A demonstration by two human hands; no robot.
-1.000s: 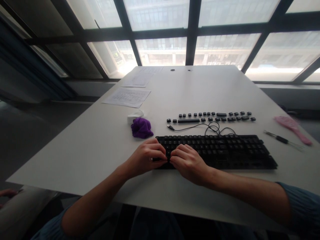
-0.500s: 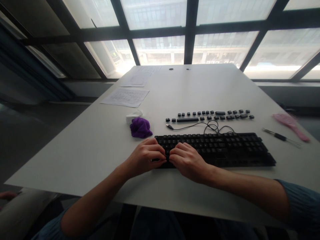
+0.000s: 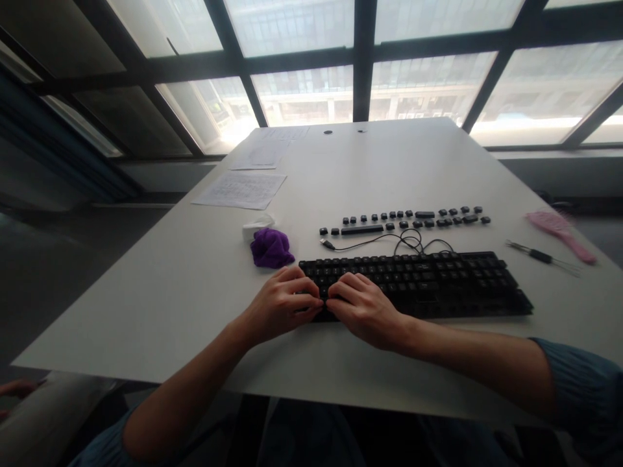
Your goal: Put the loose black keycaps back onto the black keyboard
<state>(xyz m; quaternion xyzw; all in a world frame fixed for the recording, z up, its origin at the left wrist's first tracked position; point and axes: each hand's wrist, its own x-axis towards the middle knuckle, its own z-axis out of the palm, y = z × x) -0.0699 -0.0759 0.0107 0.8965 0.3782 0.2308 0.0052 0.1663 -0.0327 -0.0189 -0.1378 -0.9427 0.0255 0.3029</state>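
A black keyboard (image 3: 418,282) lies in front of me, its lower rows on the right side bare of keycaps. My left hand (image 3: 287,301) rests at its left end, thumb and fingers pinched together. Close beside it, my right hand (image 3: 363,308) is also closed, its fingertips meeting near the left hand's over the lower left keys. Whatever the fingertips grip is hidden between them. Behind the keyboard, loose black keycaps (image 3: 425,215) stand in two rows, a spacebar keycap (image 3: 363,230) among them. The keyboard's cable (image 3: 372,242) lies loosely coiled there.
A purple cloth (image 3: 271,248) and a white crumpled item (image 3: 257,225) lie left of the keyboard. At right are a wire keycap puller (image 3: 540,256) and a pink brush (image 3: 559,235). Printed sheets (image 3: 241,189) lie far left. Someone's hand (image 3: 19,388) shows at lower left.
The view has shifted slightly, so everything sits a little further left. Both hands stay pinched at the keyboard's left end, fingertips a touch closer together.
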